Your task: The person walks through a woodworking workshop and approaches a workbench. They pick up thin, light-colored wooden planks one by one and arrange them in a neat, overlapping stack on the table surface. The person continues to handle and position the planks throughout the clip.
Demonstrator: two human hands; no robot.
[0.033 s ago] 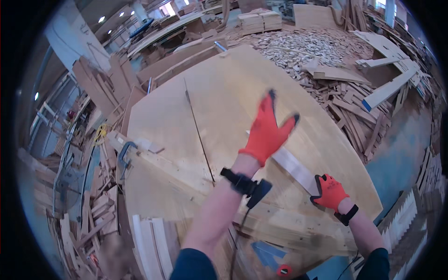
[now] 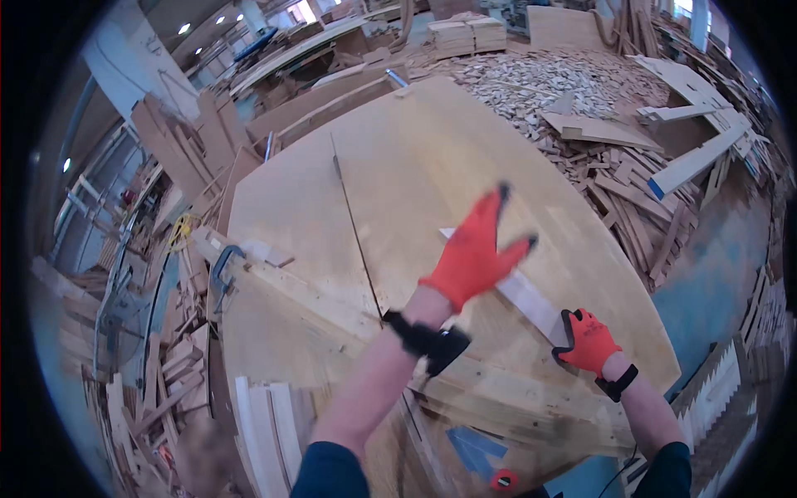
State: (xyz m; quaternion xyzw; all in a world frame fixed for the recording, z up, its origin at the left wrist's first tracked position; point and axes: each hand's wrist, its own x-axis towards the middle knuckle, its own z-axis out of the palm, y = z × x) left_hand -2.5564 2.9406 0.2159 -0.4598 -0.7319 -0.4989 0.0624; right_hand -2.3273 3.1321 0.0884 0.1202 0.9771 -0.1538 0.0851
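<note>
A pale, flat wooden strip [image 2: 531, 305] lies slantwise on the broad wooden tabletop [image 2: 415, 191]. Its near right end is gripped by my right hand [image 2: 591, 342], in a red glove with dark fingertips. My left hand [image 2: 475, 259], gloved the same way and slightly blurred, hovers over the strip's other part with thumb and fingers spread. It hides the strip's middle, though the far tip shows beside it. Nothing is held in the left hand. Black straps circle both wrists, the left one carrying a dark box-shaped device [image 2: 448, 350].
A long wooden rail [image 2: 311, 305] crosses the tabletop, with a blue C-clamp [image 2: 222, 274] at its left end. Light wood strips [image 2: 270, 432] stack at lower left. A blue piece [image 2: 477, 452] and red tape measure [image 2: 504, 480] lie nearby. Offcuts [image 2: 564, 83] heap beyond.
My left hand has dropped slightly toward me, and its forearm has shifted a little left. The right hand keeps its grip on the wooden strip.
</note>
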